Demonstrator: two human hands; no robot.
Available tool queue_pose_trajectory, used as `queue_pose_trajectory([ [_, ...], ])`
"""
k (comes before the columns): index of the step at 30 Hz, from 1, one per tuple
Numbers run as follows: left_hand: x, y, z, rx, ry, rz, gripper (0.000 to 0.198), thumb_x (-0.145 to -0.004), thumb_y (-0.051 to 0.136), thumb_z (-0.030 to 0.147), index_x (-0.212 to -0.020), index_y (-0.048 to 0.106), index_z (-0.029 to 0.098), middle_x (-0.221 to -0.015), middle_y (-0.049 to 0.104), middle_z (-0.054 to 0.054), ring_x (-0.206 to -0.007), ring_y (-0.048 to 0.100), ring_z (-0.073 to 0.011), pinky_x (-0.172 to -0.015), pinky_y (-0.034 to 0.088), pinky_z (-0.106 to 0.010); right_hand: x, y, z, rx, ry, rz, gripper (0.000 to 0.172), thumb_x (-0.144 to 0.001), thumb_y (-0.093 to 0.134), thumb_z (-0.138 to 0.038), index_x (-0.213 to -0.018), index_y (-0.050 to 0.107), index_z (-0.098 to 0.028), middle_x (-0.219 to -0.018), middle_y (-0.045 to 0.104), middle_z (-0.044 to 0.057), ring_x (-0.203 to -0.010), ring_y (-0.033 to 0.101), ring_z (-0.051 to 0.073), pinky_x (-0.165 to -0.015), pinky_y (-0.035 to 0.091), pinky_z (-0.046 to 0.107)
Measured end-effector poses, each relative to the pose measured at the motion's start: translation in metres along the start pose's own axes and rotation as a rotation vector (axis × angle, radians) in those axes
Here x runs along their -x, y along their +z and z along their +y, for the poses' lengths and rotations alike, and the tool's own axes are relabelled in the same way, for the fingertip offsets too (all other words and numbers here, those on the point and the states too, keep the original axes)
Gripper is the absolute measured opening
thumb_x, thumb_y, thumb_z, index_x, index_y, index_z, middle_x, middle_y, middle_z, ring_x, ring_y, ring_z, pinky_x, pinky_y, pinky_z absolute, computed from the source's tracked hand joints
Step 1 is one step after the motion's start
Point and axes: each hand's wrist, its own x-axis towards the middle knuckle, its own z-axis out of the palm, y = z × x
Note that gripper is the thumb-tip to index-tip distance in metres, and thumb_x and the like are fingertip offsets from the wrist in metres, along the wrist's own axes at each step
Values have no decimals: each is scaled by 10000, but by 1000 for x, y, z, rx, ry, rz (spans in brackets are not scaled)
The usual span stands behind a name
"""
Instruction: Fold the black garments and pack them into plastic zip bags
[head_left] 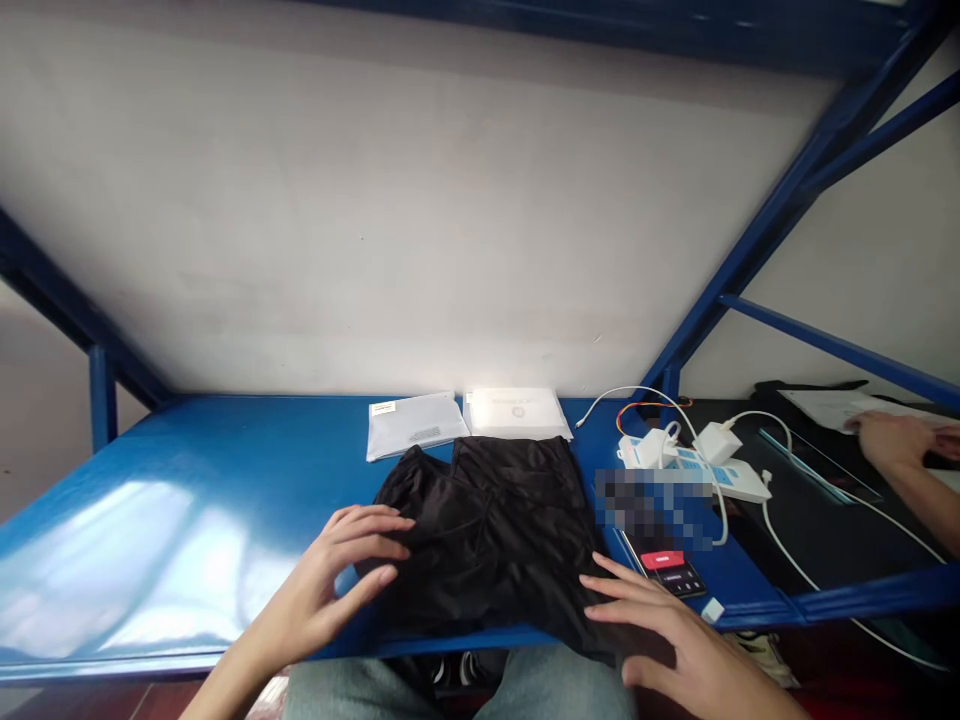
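Observation:
Black shorts (502, 530) of thin, slightly shiny cloth lie spread on the blue surface (247, 440) in front of me, some of the cloth reaching past the near edge. At the left side of the cloth rests my left hand (345, 570), fingers stretched out and a little apart. My right hand (652, 620) is on the lower right part, its fingers spread and the thumb apart from them. Neither hand grips the fabric. Just beyond the shorts are a flat plastic-wrapped packet (416, 425) and a white box (517, 412).
A white power strip (720, 475) with chargers and cables lies at right, beside a phone (667, 565) with a lit screen. Blue metal posts (750, 230) frame the sides. Another person's hand (896, 440) rests at far right near a second phone (817, 465).

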Motion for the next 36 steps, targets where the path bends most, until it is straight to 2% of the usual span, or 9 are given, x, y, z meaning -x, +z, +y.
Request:
queue_pose_trajectory([
  [3, -54, 12, -5, -11, 26, 127, 246, -1020, 567, 287, -1216, 716, 279, -1273, 723, -70, -1202, 665, -237, -1057, 527, -404, -28, -9, -1, 55, -18, 173, 361, -1011, 602, -437, -1362, 663, -384, -1473, 624, 24, -1429, 519, 283, -1184, 449, 519],
  [6, -112, 32, -18, -175, 48, 135, 467, -972, 640, 282, -1434, 581, 256, -1445, 613, -119, -1306, 591, -301, -1079, 510, -489, -68, -15, 1, 162, -69, 343, 392, -1037, 548, -380, -1419, 622, -333, -1521, 575, 41, -1444, 499, 277, -1206, 424, 528],
  [10, -139, 45, -30, -275, 160, -27, 221, -978, 579, 153, -1105, 752, 205, -1104, 742, -91, -1042, 692, -261, -932, 559, -424, -97, -10, 12, 290, -127, 322, 412, -1022, 570, -326, -1433, 609, -309, -1491, 602, 41, -1432, 513, 295, -1198, 425, 566],
  [15, -104, 39, -26, -293, 342, -155, 255, -1036, 526, 189, -1172, 738, 232, -1129, 759, -63, -1036, 704, -222, -919, 534, -381, -94, -6, 22, 301, -106, 289, 411, -1058, 489, -333, -1459, 579, -306, -1535, 550, 24, -1461, 471, 278, -1198, 434, 526],
  [21, -47, 5, -6, -220, 282, -198, 361, -1031, 582, 353, -1383, 638, 295, -1396, 680, -55, -1333, 609, -248, -1130, 473, -449, -49, -6, 17, 259, -103, 142, 488, -1037, 544, -416, -1519, 478, -384, -1611, 433, -7, -1532, 338, 290, -1259, 287, 577],
  [24, -2, 1, -2, -119, 247, -238, 619, -861, 755, 552, -1414, 614, 312, -1425, 658, -76, -1363, 584, -288, -1135, 490, -456, -11, 8, 17, 160, -77, -1, 838, -802, 833, -506, -1536, 443, -398, -1617, 421, 18, -1520, 347, 348, -1251, 312, 567],
  [26, 25, 10, -5, -88, 226, -214, 573, -875, 763, 497, -1405, 621, 332, -1423, 659, -73, -1354, 593, -293, -1137, 492, -466, 6, 17, 15, 122, -28, -34, 963, -680, 925, -485, -1521, 462, -412, -1628, 400, 20, -1519, 334, 377, -1240, 335, 565],
  [30, 49, 31, -18, 26, 70, -58, 241, -1015, 581, 227, -1186, 733, 301, -1294, 740, -60, -1293, 646, -238, -1093, 531, -400, 9, 19, 6, 98, 3, -20, 557, -923, 730, -440, -1448, 546, -468, -1597, 449, -33, -1527, 339, 321, -1240, 340, 553],
  [36, 34, 28, -8, 175, -169, 0, 214, -1019, 545, 320, -1099, 735, 263, -1135, 781, -80, -1125, 724, -247, -949, 590, -339, 3, 7, -7, -35, 25, 78, 343, -1025, 565, -438, -1350, 671, -407, -1498, 593, -1, -1490, 428, 287, -1210, 395, 532],
])
